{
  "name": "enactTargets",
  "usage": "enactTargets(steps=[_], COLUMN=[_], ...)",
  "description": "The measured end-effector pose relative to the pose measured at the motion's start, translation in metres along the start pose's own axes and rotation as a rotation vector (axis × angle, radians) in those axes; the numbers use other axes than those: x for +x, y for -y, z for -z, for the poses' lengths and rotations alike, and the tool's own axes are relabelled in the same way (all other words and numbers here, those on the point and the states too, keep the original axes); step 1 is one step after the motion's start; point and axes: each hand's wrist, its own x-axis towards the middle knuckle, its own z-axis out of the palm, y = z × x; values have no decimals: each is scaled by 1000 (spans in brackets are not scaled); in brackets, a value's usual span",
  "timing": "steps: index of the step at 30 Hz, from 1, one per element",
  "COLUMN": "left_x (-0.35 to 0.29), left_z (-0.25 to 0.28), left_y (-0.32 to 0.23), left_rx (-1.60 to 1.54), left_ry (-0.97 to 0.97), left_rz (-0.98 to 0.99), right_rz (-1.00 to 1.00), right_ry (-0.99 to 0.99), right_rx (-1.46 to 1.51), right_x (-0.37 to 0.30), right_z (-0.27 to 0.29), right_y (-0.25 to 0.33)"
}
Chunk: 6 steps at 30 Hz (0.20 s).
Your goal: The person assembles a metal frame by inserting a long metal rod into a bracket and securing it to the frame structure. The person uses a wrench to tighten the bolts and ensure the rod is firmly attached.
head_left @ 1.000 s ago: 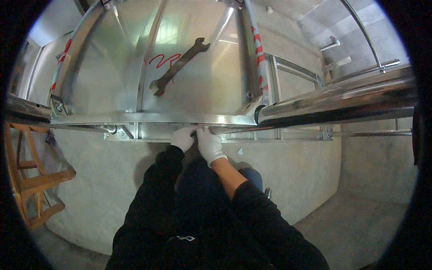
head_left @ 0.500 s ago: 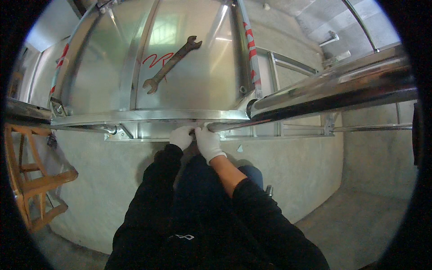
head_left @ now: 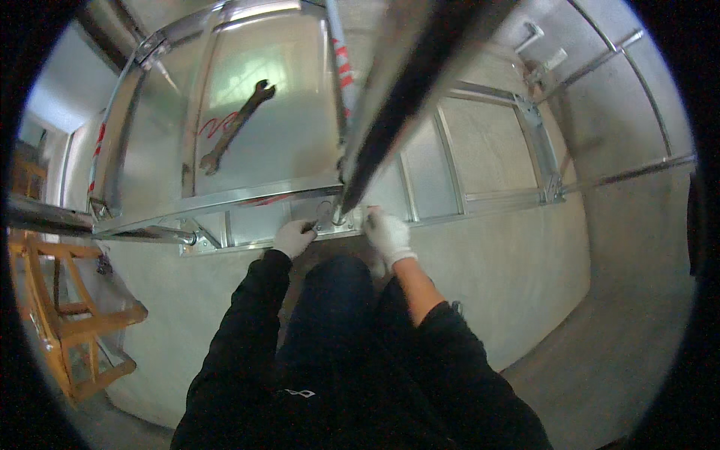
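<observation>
Both of my hands wear white gloves and reach down to the near rail of a shiny metal platform (head_left: 292, 90). My left hand (head_left: 292, 238) is curled around a small dark tool (head_left: 309, 223) that points at a fitting on the rail. My right hand (head_left: 388, 233) grips the frame rail (head_left: 450, 217) just right of that fitting. A thick metal tube (head_left: 405, 97) rises from the fitting between my hands toward the top of the picture. An open-ended wrench (head_left: 236, 127) lies loose on the platform beside red scribbles, well beyond my hands.
A wooden stand (head_left: 67, 322) is at the lower left. Thin metal braces (head_left: 540, 157) run off to the right. A second tube (head_left: 45, 217) crosses the left edge. Grey concrete floor (head_left: 525, 285) lies far below, and my dark-clothed legs fill the bottom centre.
The view has swung, so the thick tube now runs up the picture instead of across it. My hands have moved apart, the right one shifting right along the rail.
</observation>
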Motion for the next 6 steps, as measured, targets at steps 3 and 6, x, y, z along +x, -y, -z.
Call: enactTargets(steps=[3,6], left_x=[0,3], left_z=[-4,-6], left_y=[-1,-9], left_rx=[5,55], left_ry=[-62,-87], left_rz=[10,34], right_rz=[46,106], right_ry=[-205,-96], right_rx=[-18,-96], right_x=[12,39], right_z=[0,-19], right_y=[-48,-69])
